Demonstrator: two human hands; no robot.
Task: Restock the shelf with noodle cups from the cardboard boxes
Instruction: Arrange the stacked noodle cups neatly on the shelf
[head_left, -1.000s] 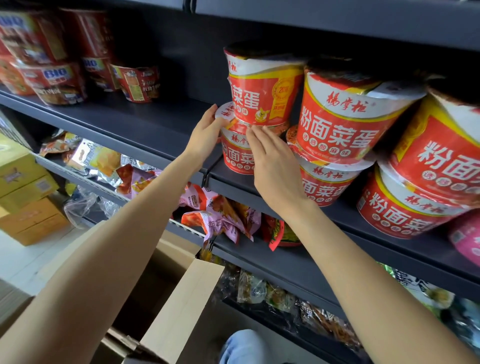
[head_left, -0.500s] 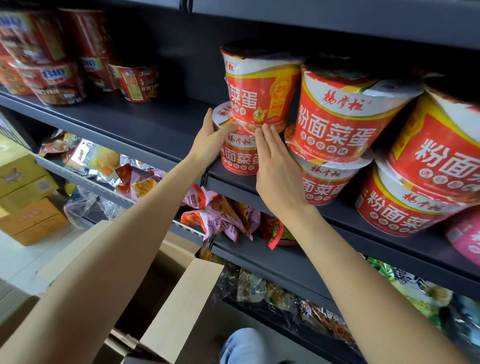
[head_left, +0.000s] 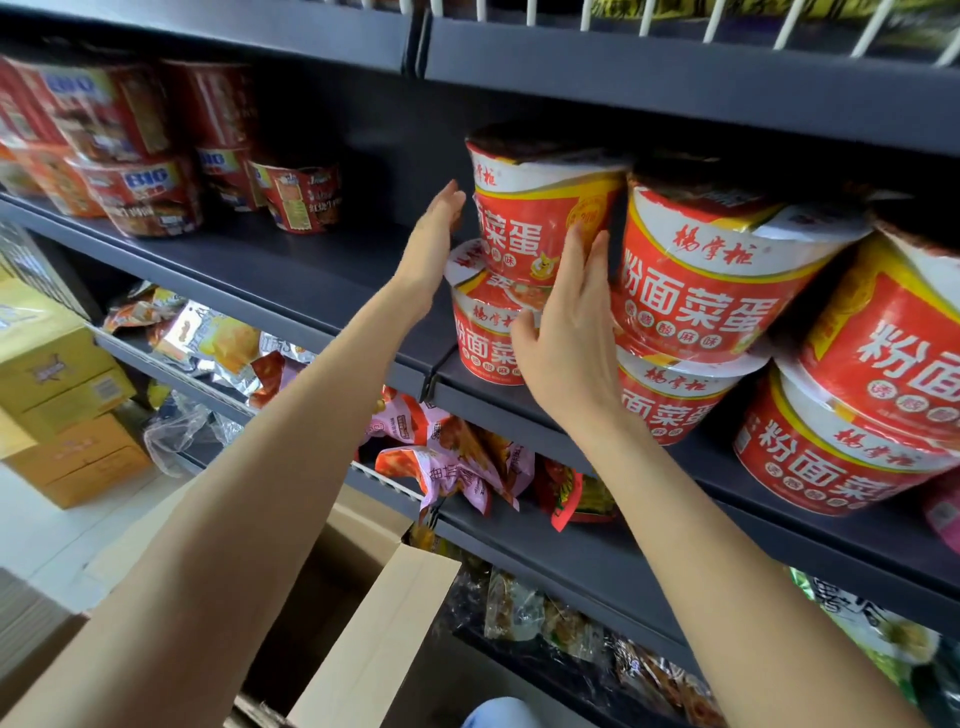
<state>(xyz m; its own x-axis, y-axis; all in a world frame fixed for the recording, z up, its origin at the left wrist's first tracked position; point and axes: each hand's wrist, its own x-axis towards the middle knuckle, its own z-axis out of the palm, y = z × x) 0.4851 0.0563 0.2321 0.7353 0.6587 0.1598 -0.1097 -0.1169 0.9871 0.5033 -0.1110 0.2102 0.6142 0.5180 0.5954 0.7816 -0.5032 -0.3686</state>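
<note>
Fingers spread flat, gripping nothing: left hand (head_left: 434, 244) beside the top noodle cup (head_left: 535, 208), right hand (head_left: 566, 332) pressed against its front and the lower cup (head_left: 483, 338). Stacked two high on the dark shelf (head_left: 291, 270). Open cardboard box (head_left: 363, 639) below.

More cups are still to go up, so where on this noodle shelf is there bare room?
The free patch is the dark shelf board between the BIG-brand cups on the left and the leftmost red stack, which the left hand and right hand flank. Right of that stack it is crowded: two-high stacks stand side by side.
</note>
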